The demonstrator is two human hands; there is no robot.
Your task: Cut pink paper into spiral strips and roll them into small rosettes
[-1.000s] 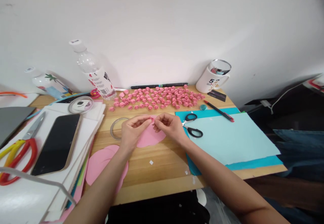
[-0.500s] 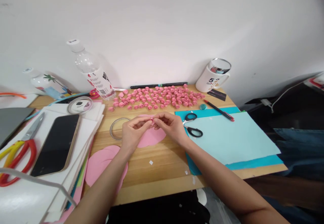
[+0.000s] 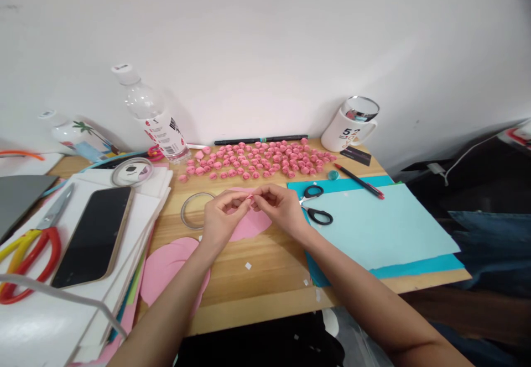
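Observation:
My left hand (image 3: 222, 218) and my right hand (image 3: 279, 205) meet over the middle of the wooden table (image 3: 265, 267). Between their pinched fingertips is a small pink paper roll (image 3: 250, 196). Under the hands lies a pink paper cut-out (image 3: 254, 224). Several finished pink paper rolls (image 3: 257, 161) are spread in rows behind them. A second, larger pink paper shape (image 3: 166, 267) lies near my left forearm.
Black-handled scissors (image 3: 317, 205) lie on light blue paper (image 3: 381, 229) at the right, with a red pencil (image 3: 359, 181) and a white mug (image 3: 352, 126). A clear tape ring (image 3: 193, 210), water bottle (image 3: 151, 115), phone (image 3: 95, 234) and red-handled scissors (image 3: 31, 245) stand at the left.
Both hands stay in place. The fingertips have shifted slightly on the small pink roll.

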